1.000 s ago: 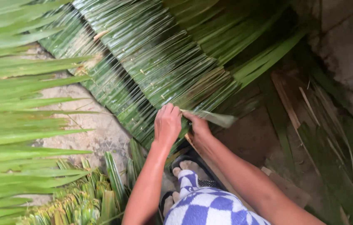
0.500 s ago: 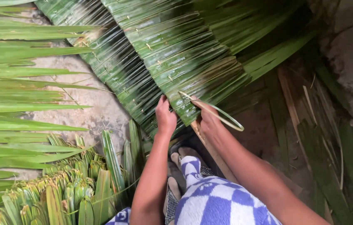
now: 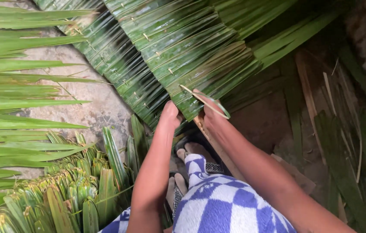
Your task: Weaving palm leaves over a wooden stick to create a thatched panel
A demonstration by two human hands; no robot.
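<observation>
A panel of overlapping glossy green palm leaves (image 3: 178, 56), pinned with small pale slivers, slopes from the top centre down to my hands. My left hand (image 3: 168, 115) grips the panel's lower edge from beneath, fingers hidden under the leaves. My right hand (image 3: 208, 111) pinches a thin pale sliver (image 3: 204, 101) lying across a narrow folded leaf strip at the same edge. My forearms reach up from the bottom over a blue and white checked cloth (image 3: 217, 203) on my lap.
Loose long palm leaflets (image 3: 23, 86) fan in from the left. A bundle of folded leaf stubs (image 3: 66, 190) lies lower left. Bare concrete (image 3: 92, 108) shows between them. My sandalled feet (image 3: 187, 155) rest below the hands. Dry brown fronds and sticks (image 3: 329, 108) pile on the right.
The view has shifted so the panel edge and both hands sit a little lower. My right hand has drawn the leaf strip and sliver in against the panel edge.
</observation>
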